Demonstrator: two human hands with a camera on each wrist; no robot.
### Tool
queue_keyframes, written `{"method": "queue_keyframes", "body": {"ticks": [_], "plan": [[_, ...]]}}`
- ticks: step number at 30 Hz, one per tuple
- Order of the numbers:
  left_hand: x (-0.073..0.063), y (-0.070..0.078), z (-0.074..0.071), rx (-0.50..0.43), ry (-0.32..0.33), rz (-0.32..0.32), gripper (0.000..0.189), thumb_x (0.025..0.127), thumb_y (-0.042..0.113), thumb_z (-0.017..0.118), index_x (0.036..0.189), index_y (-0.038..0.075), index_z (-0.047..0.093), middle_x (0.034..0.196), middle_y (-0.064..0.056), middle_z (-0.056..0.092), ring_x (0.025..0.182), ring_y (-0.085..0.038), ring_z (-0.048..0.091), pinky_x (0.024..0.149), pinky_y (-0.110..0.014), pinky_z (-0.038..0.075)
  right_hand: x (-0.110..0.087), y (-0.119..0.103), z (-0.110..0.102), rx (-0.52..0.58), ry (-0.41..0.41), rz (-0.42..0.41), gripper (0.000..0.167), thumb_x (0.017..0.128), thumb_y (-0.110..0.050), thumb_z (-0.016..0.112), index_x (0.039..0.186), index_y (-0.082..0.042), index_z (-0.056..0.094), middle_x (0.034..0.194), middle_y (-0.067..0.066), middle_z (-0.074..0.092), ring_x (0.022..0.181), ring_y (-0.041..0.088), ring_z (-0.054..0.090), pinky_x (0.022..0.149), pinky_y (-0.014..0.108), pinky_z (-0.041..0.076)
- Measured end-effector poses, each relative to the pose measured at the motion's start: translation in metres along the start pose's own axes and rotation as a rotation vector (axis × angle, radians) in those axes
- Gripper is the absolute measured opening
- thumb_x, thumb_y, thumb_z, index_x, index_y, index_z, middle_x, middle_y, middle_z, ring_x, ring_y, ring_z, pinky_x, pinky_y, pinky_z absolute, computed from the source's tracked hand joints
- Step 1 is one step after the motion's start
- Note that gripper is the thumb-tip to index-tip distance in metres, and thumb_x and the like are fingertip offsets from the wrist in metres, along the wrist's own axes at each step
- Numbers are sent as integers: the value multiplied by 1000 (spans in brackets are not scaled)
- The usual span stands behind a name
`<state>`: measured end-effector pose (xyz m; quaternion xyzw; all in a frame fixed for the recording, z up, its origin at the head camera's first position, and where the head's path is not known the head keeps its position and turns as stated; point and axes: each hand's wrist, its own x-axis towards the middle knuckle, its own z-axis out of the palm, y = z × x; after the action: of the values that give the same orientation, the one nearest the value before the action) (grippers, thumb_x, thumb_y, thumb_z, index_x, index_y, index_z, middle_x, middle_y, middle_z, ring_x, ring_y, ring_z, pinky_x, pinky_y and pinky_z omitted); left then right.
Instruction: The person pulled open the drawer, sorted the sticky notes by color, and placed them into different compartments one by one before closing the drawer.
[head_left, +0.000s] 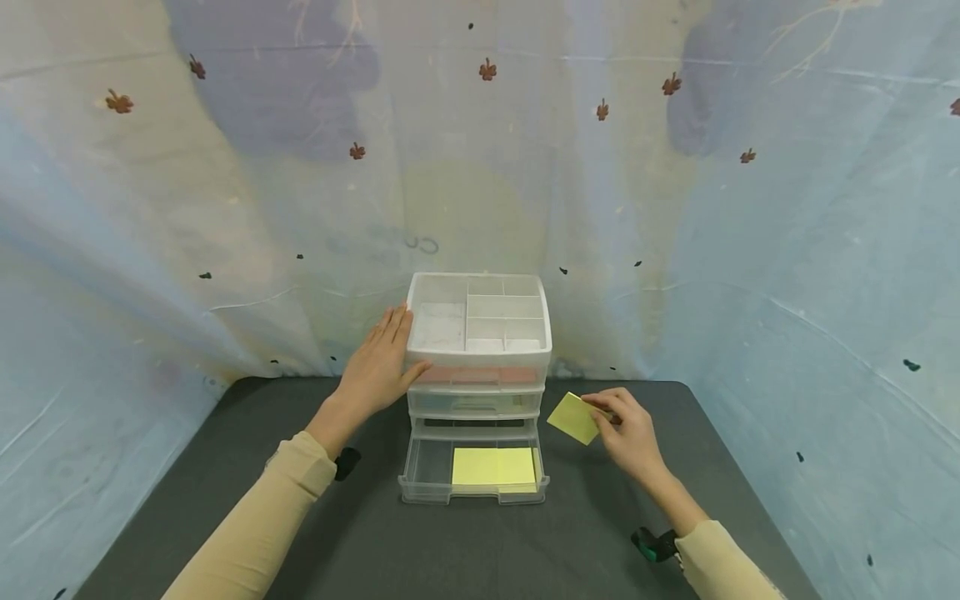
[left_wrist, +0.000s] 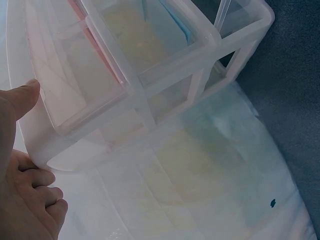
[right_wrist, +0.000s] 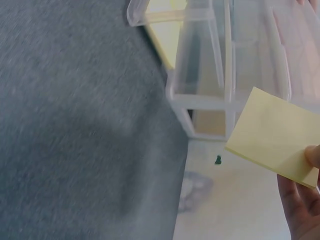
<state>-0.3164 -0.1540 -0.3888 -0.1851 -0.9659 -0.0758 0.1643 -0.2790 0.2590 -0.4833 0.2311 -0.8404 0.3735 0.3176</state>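
Note:
A small drawer unit (head_left: 480,358), white on top with clear drawers, stands in the middle of the table. My left hand (head_left: 378,362) rests against its upper left side, fingers straight along the wall and thumb near the front edge. The bottom drawer (head_left: 429,467) is pulled out, and yellow sticky notes (head_left: 493,467) lie in its right part. To the right of the unit, my right hand (head_left: 626,429) pinches a pad of yellow sticky notes (right_wrist: 275,135) by one corner, between thumb and fingers. That pad is held beside the unit, higher than the open drawer.
The unit's top tray (head_left: 440,325) is divided into compartments. Above the open drawer, two closed drawers (head_left: 476,404) show pinkish and pale contents. Dark cloth covers the table (head_left: 480,550). A patterned curtain (head_left: 480,192) hangs behind and at both sides.

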Motion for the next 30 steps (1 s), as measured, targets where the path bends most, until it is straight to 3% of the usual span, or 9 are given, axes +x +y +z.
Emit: {"method": "queue_keyframes", "body": {"ticks": [17, 30], "plan": [[-1, 1, -1, -3, 4, 1, 95, 104, 48, 62, 164, -5, 12, 172, -23, 9, 159, -41, 11, 126, -57, 20, 10, -26, 25, 75, -30, -82, 35, 84, 18, 76, 110, -4, 77, 104, 9, 66, 94, 29, 71, 69, 36, 64], [0, 0, 1, -3, 4, -1, 94, 104, 48, 61, 164, -5, 12, 172, -23, 8, 159, -41, 10, 125, -58, 22, 15, -43, 49, 135, -66, -144, 31, 85, 15, 76, 109, -5, 78, 101, 7, 65, 86, 25, 69, 68, 32, 63]]}}
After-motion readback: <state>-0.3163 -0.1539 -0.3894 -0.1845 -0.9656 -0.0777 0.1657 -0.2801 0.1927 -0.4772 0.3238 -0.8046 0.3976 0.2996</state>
